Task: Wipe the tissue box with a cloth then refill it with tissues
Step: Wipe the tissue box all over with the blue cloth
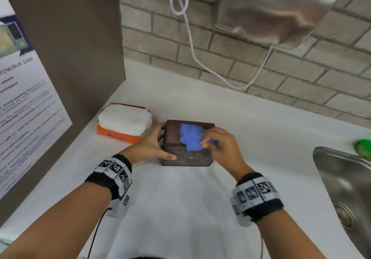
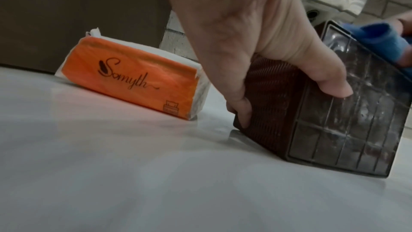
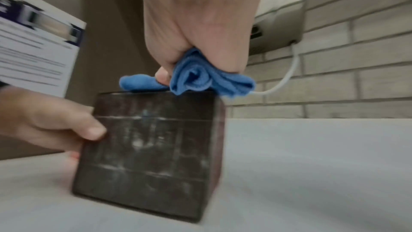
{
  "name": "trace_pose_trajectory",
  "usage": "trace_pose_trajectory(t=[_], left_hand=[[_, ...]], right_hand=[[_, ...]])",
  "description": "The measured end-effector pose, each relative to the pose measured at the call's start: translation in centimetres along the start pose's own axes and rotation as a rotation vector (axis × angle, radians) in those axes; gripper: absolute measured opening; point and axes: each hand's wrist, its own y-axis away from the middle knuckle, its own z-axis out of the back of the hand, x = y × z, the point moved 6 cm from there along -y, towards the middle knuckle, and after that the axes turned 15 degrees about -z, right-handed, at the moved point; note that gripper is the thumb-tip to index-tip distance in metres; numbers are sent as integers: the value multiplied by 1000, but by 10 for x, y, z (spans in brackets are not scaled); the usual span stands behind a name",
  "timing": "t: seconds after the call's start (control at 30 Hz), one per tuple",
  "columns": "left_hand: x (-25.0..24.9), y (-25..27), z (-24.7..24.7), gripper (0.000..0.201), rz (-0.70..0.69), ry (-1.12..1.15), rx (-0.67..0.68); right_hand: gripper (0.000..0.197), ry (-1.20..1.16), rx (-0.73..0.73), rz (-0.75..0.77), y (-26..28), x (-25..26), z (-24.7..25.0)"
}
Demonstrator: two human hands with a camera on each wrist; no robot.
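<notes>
White counter (image 1: pixel 251 130) by a brick wall (image 1: pixel 301 74).
Left hand (image 1: pixel 149 148) grips the brown tissue box (image 1: pixel 186 158); right hand (image 1: pixel 218 144) grasps the blue cloth (image 1: pixel 189 138) on top.

White countertop (image 1: pixel 251 130) runs along the brick wall w/ a steel sink (image 1: pixel 341 182) set in at right. On it: dark brown tissue box (image 1: pixel 187 144) upright near the middle, orange tissue pack (image 1: pixel 123 124) just beside it to the left, not touching. Green round item (image 1: pixel 363 148) sits at far right edge behind the sink.
</notes>
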Motion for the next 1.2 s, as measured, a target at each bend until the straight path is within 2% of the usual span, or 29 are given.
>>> trace_pose_trajectory(t=[0.07, 0.17, 0.23, 0.37, 0.43, 0.5, 0.57, 0.63, 0.7, 0.8, 0.9, 0.97, 1.03, 1.1, 1.2], left_hand=[[2, -1, 0, 111, 4, -13, 3], [4, -3, 2, 112, -5, -10, 4], [6, -4, 1, 104, -18, -15, 3], [8, -4, 4, 74, -44, -20, 36], [9, -4, 4, 79, -41, -14, 60], [10, -5, 5, 98, -29, -7, 28], [12, -6, 5, 113, -12, -28, 3], [12, -7, 4, 117, -6, -58, 18], [13, -8, 2, 117, -6, -82, 30], [13, -9, 3, 116, -21, -72, 6], [10, -10, 3, 110, -75, -127, 57], [11, -11, 4, 104, -78, -143, 68], [14, -11, 5, 107, -42, -103, 36], [16, -12, 6, 109, -26, -97, 11], [15, -11, 5, 108, -40, -114, 14]], right_hand=[[21, -17, -30, -84, 3, -16, 20], [25, 48, -51, -32, 2, -3, 12], [23, 133, -29, 29, -3, 17, -13], [30, 293, 56, 164, -10, 59, -70], [33, 316, 52, 220, -10, 62, -73], [31, 288, 19, 197, -10, 45, -53], [29, 238, -76, 146, -9, 18, -19], [31, 196, -148, 41, -12, -8, 11], [33, 231, -195, -51, -14, -16, 18], [24, 368, -206, 59, -10, 21, -21], [26, 414, -70, 135, -8, 54, -72], [27, 364, -12, 136, -12, 52, -70], [27, 313, -14, 57, -22, 28, -46], [26, 233, -81, -83, -29, 1, -11], [26, -215, -59, -340, -20, -31, 23]])
